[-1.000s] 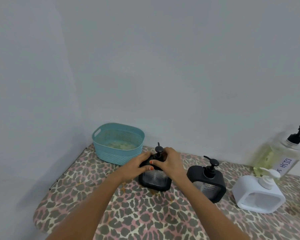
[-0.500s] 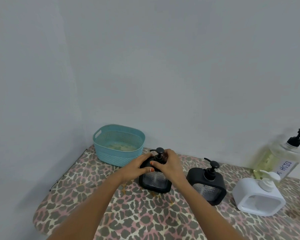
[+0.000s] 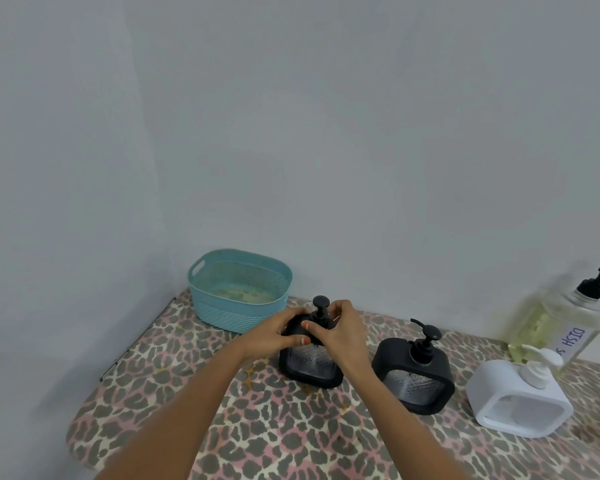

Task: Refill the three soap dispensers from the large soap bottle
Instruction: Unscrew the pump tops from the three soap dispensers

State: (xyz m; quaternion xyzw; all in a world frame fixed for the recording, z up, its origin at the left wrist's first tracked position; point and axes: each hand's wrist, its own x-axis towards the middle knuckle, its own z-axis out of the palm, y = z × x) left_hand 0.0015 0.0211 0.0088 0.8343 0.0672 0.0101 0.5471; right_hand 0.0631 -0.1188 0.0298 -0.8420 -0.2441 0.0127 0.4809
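Observation:
Three squarish soap dispensers stand in a row on the leopard-print table [image 3: 222, 427]. My left hand [image 3: 278, 332] grips the top left shoulder of the leftmost black dispenser [image 3: 309, 365]. My right hand [image 3: 342, 329] pinches the collar of its black pump [image 3: 320, 306], whose head points away. A second black dispenser [image 3: 414, 375] stands to its right, pump on. The white dispenser [image 3: 520, 400] sits further right. Behind it stands the large clear soap bottle [image 3: 561, 323] with yellowish liquid, a black pump and a "DISH" label.
A teal perforated basket [image 3: 239, 289] sits at the back left corner against the grey walls. The table's rounded left edge [image 3: 84, 420] is close to the left wall. Small yellowish spots mark the cloth in front of the left dispenser.
The pump head on the left dispenser has turned round between the frames while my right hand's fingers shifted on its collar. My left hand stays on the dispenser body.

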